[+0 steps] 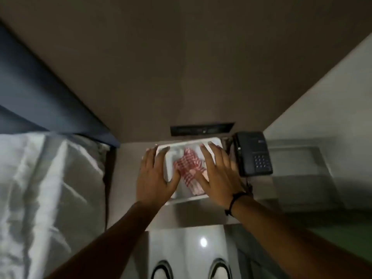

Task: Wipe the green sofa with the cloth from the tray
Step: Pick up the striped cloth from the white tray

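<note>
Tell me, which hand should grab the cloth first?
Probably the right hand. Its thumb already lies on the red checked cloth in the white tray. The left hand is spread over the tray's left rim, beside the cloth, not touching it.

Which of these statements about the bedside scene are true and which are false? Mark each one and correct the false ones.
1. A red-and-white checked cloth lies in the white tray. True.
2. The telephone stands to the left of the tray. False: it stands to the right of it.
3. Both hands are spread open over the tray, the left hand and the right hand. True.
4. The left wrist bears a dark band. False: the dark band is on the right wrist.
5. The cloth has already been lifted clear of the tray. False: it lies in the tray, between the two hands.
</note>
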